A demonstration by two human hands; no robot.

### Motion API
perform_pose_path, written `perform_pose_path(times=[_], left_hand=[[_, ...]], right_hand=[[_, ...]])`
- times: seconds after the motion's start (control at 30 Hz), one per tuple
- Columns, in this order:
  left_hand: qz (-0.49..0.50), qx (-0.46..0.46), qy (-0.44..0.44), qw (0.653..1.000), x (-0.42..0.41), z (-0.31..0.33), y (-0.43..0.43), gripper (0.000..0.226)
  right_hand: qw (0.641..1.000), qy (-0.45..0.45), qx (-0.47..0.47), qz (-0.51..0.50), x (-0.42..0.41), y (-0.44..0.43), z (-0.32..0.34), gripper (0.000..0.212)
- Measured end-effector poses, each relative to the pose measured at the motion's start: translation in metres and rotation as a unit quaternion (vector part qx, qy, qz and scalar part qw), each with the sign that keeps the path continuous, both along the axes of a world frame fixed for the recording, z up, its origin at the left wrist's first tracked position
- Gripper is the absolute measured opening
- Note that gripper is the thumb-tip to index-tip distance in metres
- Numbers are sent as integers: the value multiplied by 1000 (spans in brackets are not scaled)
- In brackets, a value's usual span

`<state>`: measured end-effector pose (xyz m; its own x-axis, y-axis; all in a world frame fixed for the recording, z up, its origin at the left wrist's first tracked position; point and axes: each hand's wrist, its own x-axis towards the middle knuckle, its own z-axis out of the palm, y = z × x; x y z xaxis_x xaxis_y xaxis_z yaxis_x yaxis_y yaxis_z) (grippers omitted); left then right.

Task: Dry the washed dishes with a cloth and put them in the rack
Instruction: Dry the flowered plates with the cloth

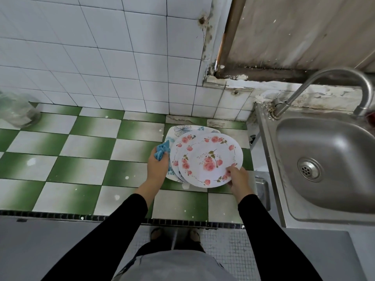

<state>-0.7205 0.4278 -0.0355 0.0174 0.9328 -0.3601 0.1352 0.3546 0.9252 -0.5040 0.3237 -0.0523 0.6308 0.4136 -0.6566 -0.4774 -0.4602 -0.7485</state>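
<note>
Presently, landmark: I take the steel sink (328,138) as the reference for every place below.
top plate (211,159): round, white, pink roses; uppermost of a stack just left of the sink on the checked counter (85,142), shifted toward the sink; I cannot tell whether it is lifted off the plate beneath.
second plate (176,151): same rose print, showing as a crescent on the side away from the sink.
bottom plate (182,129): squarish, blue flower print, its wall-side corner exposed.
right hand (239,179): fingers curled onto the top plate's near rim, pinching it.
left hand (157,167): at the stack's edge farthest from the sink, fingers closed round the blue cloth (161,151).
cloth state: bunched, just beside the second plate's rim.
faucet (296,93): at the sink's far rim, spout arching over the basin.
clear bag (18,110): well apart from the sink, by the wall; blurred.
</note>
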Motion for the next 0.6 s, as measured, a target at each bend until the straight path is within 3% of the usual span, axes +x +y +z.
perform_pose_path(times=[0.37, 0.5, 0.6], left_hand=[[0, -7, -9, 1000, 4, 1, -6, 30], [-5, -4, -11, 1000, 3, 3, -8, 26], [0, 6, -10, 1000, 4, 6, -8, 25]], right_hand=[[996, 40, 77, -32, -28, 25, 36, 38], [993, 57, 94, -45, -34, 32, 51, 26], [992, 48, 107, -50, -38, 33, 57, 37]])
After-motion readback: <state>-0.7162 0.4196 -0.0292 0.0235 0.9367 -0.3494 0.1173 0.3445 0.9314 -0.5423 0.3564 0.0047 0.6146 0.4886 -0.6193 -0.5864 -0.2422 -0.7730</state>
